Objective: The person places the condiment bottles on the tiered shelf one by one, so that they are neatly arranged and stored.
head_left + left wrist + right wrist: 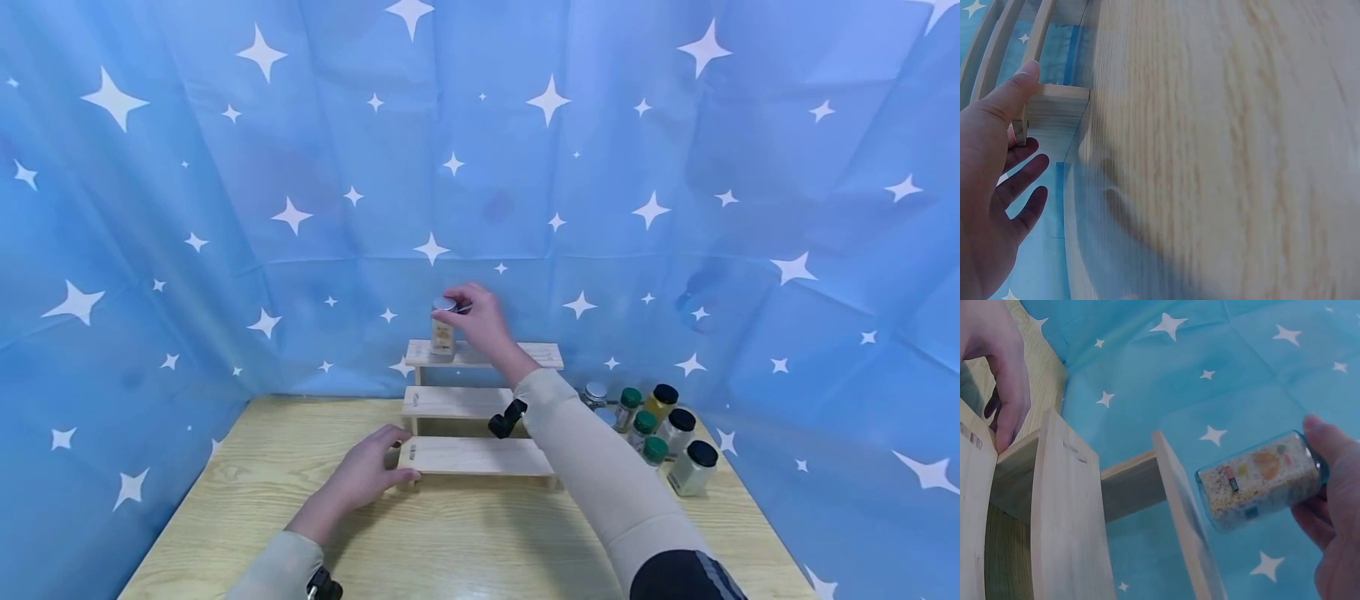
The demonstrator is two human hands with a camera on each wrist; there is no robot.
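Observation:
My right hand point(477, 318) grips a square glass spice jar point(442, 338) near its silver lid, at the left end of the top step of a three-step wooden rack point(480, 456). In the right wrist view the jar point(1257, 481) shows pale grainy contents and a printed label. Its base is at the top board; whether it touches is hard to tell. My left hand point(365, 469) holds the left end of the lowest step. The left wrist view has the thumb on one face of the board point(1036, 47) and the index finger behind it, other fingers loose.
Several jars stand right of the rack, among them a green-lidded jar point(655, 451), a black-lidded jar point(692, 469) and a silver-lidded jar point(595, 394). My right forearm crosses the rack's right side. A blue star-print cloth point(495, 200) hangs behind the wooden table point(450, 550).

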